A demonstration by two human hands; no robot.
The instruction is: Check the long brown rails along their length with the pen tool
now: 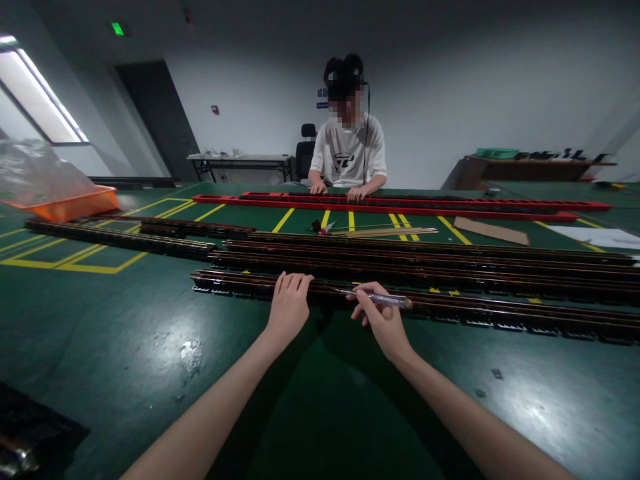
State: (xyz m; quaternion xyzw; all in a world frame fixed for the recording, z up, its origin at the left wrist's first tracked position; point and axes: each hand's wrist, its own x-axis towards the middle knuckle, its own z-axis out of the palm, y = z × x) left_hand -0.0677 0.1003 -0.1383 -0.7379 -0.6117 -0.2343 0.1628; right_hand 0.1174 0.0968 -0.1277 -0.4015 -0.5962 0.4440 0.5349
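Observation:
My left hand point(289, 305) lies flat with its fingers stretched over the nearest long dark rail point(480, 311) on the green table. My right hand point(381, 319) is closed in a pinch round a thin clear-handled screwdriver point(376, 297). The tool lies nearly level, its tip pointing left over the same rail, just right of my left hand. Several more dark rails point(430, 257) lie parallel behind it.
A person in a white shirt point(349, 155) sits across the table with both hands on long red rails point(390, 203). An orange tray point(70, 203) holding clear plastic stands at far left. Wooden sticks point(390, 233), cardboard point(491, 231) and yellow floor-style markings point(90, 257) lie mid-table.

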